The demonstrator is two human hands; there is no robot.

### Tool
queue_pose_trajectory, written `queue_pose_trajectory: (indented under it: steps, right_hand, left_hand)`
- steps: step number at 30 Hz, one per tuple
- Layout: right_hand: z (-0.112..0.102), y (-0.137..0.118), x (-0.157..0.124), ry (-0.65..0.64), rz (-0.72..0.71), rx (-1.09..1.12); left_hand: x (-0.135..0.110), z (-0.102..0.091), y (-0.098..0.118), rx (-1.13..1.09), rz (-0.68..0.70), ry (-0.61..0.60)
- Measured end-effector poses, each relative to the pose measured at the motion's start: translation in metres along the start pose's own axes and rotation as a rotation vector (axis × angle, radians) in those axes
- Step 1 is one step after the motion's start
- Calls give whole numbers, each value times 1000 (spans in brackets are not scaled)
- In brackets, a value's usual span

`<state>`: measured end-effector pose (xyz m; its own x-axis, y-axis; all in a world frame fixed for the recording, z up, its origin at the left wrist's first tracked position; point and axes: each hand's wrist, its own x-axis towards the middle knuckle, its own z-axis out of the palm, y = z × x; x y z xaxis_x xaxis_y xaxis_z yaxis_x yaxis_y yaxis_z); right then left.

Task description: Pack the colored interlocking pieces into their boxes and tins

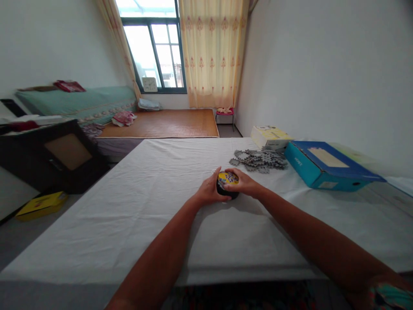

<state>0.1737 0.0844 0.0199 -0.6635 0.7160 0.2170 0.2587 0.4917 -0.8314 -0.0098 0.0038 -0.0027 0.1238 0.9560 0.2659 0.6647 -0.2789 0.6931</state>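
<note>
While both forearms reach across the white-covered table (129, 206), the left grip (209, 193) and right grip (248, 184) curl around a small round tin (227, 180), yellow-lidded, resting mid-table. Both grips press against its sides. Beyond, to the right, lie grey puzzle pieces (260, 160), a blue box (322, 165) and a pale box (270, 136).

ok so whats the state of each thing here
tin: yellow lid on, upright on the cloth, gripped by left hand and right hand
puzzle pieces: loose heap, grey side up, no hand on them
blue box: closed, lying flat
pale box: closed, lying flat behind the pieces
curtain: drawn over the window's right part
cloth: spread out, lightly creased
</note>
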Motion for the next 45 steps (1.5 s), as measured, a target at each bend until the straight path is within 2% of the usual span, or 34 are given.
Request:
queue_pose_trajectory:
  steps: [2,4,7,10,13,16,21,23,25,29,32,34,37,38,42,45]
  right_hand:
    - [-18,-1,1,-28,91,157]
    - [-39,5,-3,-17,153,103]
    - [-64,27,-17,-14,197,-314]
    - [-73,47,-25,-102,113,-627]
    - [-65,46,-8,-100,-88,-668]
    - [-42,30,32,-61,-231,-594]
    - [1,19,91,-254,-292,-581]
    - [8,22,101,-312,-294,-584]
    - [6,24,104,-318,-241,-564]
    - [-14,16,90,-156,-136,-316]
    - [-28,-1,69,-217,-147,-128]
    - [-35,-10,51,-201,-180,-193]
    - [-48,-11,20,-18,-167,-407]
    - [-52,-7,9,1,-144,-472]
    - [-58,25,-31,-139,-103,-650]
    - [-57,44,-46,-124,-59,-678]
  left_hand:
    - [-1,-5,1,39,-1,-12]
    - [-4,-13,1,66,-21,-32]
    - [-8,-24,-2,94,-55,-95]
    - [-10,-31,-5,130,-74,-139]
    - [-10,-32,-6,150,-70,-143]
    - [-11,-31,-6,143,-52,-136]
    - [-12,-31,-9,112,6,-119]
    - [-13,-31,-10,100,35,-116]
    - [-12,-30,-10,101,40,-118]
    - [-8,-27,-8,144,-24,-116]
    - [-6,-25,-7,161,-28,-116]
    - [-5,-23,-7,158,-18,-105]
    - [-6,-21,-7,145,-27,-85]
    - [-6,-20,-6,142,-34,-81]
    - [-6,-17,-5,135,-67,-63]
    - [-5,-16,-4,96,-84,-74]
